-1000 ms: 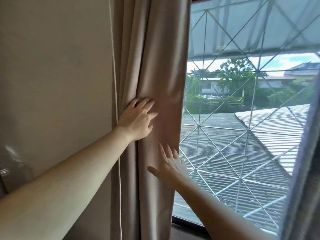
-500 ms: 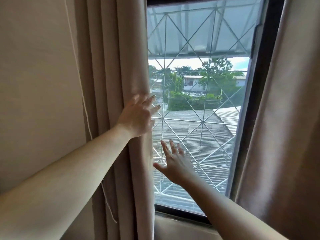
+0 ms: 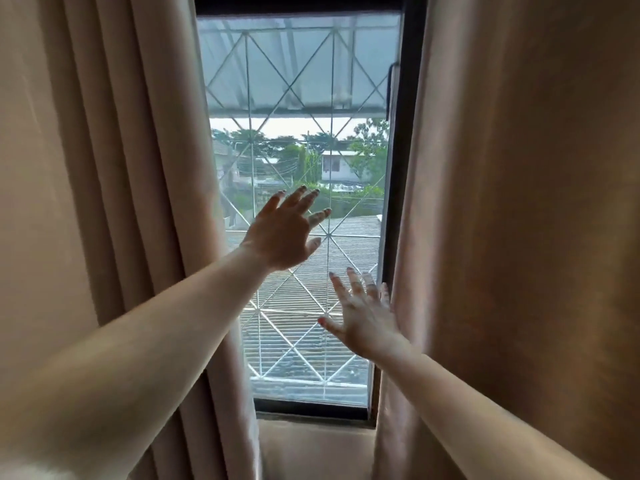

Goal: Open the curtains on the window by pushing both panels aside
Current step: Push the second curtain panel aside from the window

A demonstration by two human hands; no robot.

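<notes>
1. Left panel (image 3: 138,202) hangs bunched at the window's (image 3: 298,98) left edge; right panel (image 3: 519,220) covers the right side.
2. Left hand (image 3: 282,233) hovers spread, holding nothing.
3. Right hand (image 3: 363,320), fingers splayed, touches the right panel's edge.
4. Next, probably: push it rightward.

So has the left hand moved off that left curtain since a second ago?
Yes. The left hand has gone rightward off the left curtain panel and is now spread open in front of the window glass, touching no fabric.
</notes>
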